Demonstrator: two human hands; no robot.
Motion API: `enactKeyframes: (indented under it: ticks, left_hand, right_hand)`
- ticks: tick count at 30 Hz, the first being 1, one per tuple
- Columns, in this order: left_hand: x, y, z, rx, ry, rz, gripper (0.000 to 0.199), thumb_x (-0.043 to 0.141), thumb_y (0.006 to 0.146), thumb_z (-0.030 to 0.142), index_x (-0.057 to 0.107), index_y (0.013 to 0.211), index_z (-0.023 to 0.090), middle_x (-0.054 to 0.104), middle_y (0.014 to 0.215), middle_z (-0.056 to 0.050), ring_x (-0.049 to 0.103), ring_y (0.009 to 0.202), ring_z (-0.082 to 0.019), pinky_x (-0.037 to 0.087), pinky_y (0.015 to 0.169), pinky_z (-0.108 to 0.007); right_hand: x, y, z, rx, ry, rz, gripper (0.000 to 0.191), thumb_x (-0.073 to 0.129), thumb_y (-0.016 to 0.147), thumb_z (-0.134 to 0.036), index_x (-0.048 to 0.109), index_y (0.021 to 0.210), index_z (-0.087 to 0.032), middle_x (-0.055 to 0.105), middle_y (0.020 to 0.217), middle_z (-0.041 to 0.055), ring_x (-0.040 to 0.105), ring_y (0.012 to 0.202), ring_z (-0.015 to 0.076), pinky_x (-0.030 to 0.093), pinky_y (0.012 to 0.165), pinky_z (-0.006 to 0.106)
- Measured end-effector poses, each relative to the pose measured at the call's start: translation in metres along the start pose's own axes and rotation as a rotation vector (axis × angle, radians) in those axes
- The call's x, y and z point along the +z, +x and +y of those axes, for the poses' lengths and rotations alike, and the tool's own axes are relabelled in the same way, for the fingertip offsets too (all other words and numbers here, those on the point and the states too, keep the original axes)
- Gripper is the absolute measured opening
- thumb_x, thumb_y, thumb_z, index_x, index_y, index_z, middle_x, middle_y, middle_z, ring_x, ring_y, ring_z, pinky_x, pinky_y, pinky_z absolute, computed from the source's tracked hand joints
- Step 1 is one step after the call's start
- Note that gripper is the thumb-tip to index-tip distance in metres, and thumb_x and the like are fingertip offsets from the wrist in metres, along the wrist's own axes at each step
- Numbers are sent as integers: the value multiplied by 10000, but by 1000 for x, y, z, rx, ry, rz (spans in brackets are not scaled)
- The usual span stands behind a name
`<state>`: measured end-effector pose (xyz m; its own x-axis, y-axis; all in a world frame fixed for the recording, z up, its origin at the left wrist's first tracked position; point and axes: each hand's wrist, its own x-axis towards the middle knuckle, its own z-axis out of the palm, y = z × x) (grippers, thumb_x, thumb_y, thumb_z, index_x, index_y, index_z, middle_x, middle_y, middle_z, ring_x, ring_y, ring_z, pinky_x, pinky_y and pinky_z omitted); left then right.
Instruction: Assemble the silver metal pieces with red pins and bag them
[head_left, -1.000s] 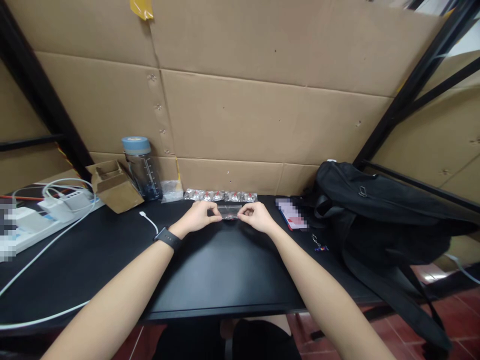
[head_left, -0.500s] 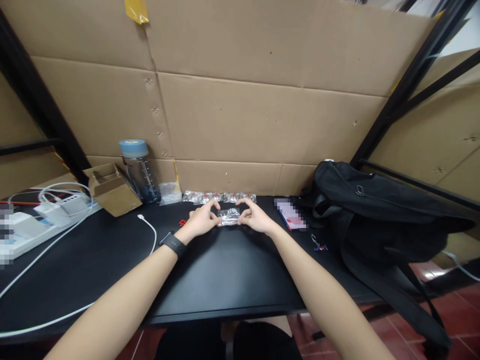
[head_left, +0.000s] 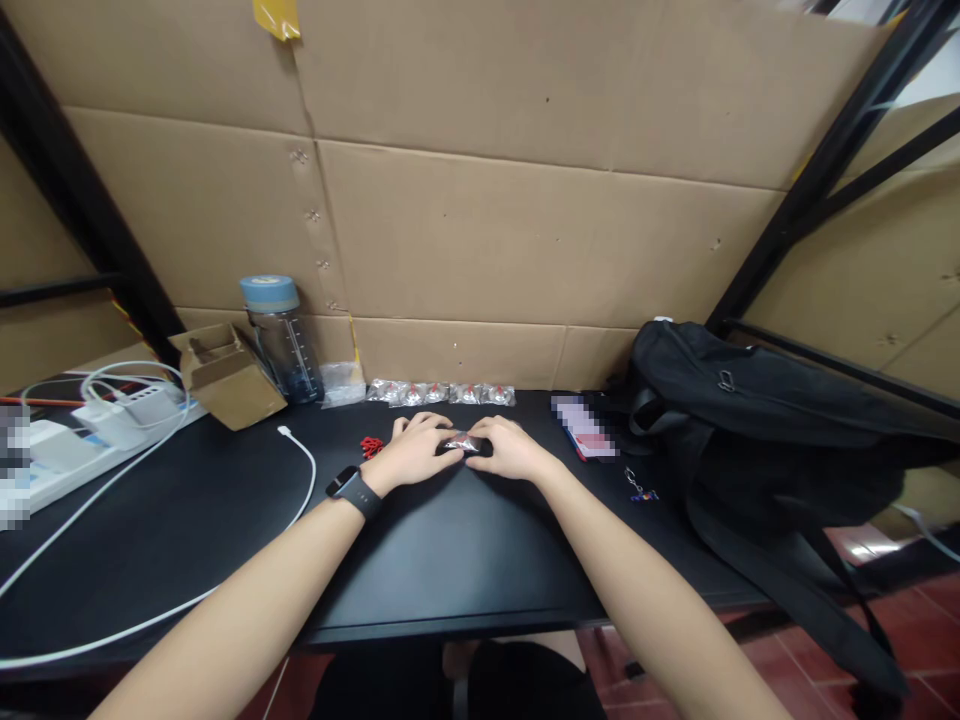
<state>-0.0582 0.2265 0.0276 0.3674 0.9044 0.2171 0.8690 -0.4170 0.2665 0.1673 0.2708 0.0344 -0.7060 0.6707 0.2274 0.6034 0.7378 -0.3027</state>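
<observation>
A small shiny plastic packet, with something dark and reddish showing through it, lies at the middle of the black table. My left hand, wearing a dark watch on its wrist, grips the packet's left end between thumb and fingers. From the other side, my right hand pinches its right end. Fingers cover part of the packet. Just left of my left hand lies a small bundle of red cord or ties. Behind both hands, several similar clear packets with red bits inside lie in a row.
At the left stand a blue-lidded bottle, an open cardboard box and a white power strip with cables. To the right lie a phone, a keychain and a black backpack. A cardboard wall closes the back.
My fingers have come down and closed in around the packet, which now looks folded or narrower. More of the red bundle shows. The view has shifted slightly.
</observation>
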Motion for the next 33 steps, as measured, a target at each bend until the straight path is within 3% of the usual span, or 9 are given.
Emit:
enactKeyframes:
  ticks: [3,6,10,14,18,22,27,33]
  left_hand:
    - [4,1,-2,7,-3,39,332,568,918,422,679,1208,305,651,1307,-70,455,1294,-313,287,1018,-499]
    - [4,4,-4,-55,-44,79,256,523,948,387,713,1084,282,695,1225,-64,519,1227,-293,304,1002,-483]
    - [-2,8,-3,-175,-134,41,300,489,961,444,719,921,255,725,1140,-44,596,1131,-285,360,947,-439]
    - [-7,10,0,-292,-173,17,311,480,958,454,697,899,240,756,993,-43,664,1016,-280,385,907,-410]
    - [-15,9,-7,-351,-194,74,254,515,946,405,700,866,250,769,933,-15,684,983,-255,379,930,-399]
    - [-32,13,-27,-473,-149,197,249,529,939,396,701,882,225,773,1003,-50,667,1053,-277,383,939,-407]
    - [-42,47,-44,-634,-141,235,247,530,937,389,718,919,230,771,1051,-53,678,1038,-256,421,888,-360]
    - [-17,94,-39,-654,-62,205,241,566,897,388,755,845,248,775,936,-96,660,1051,-313,355,988,-457]
  right_hand:
    - [0,1,-2,36,14,46,364,603,930,-375,678,1264,-251,721,1167,86,649,1073,243,465,961,345]
    - [-2,2,-2,52,102,84,308,527,975,-323,690,1226,-249,748,1119,69,693,1009,220,485,913,308]
    - [0,5,4,117,318,114,251,545,952,-262,709,1136,-220,775,999,51,723,900,192,502,839,270]
    - [8,8,9,217,455,120,292,584,910,-243,654,1190,-195,760,790,19,705,741,169,500,741,254]
    - [6,9,14,225,389,186,343,627,854,-215,622,1196,-224,733,773,-13,663,689,143,477,703,236]
    - [-10,4,25,276,249,262,298,634,832,-221,659,1128,-247,719,788,-13,633,674,140,458,688,237]
    - [-25,-1,47,347,198,314,254,609,819,-195,673,1062,-237,720,781,-10,626,651,141,444,667,236]
    - [-25,-4,57,399,211,244,253,615,815,-177,678,1058,-205,715,781,4,654,699,146,449,693,233]
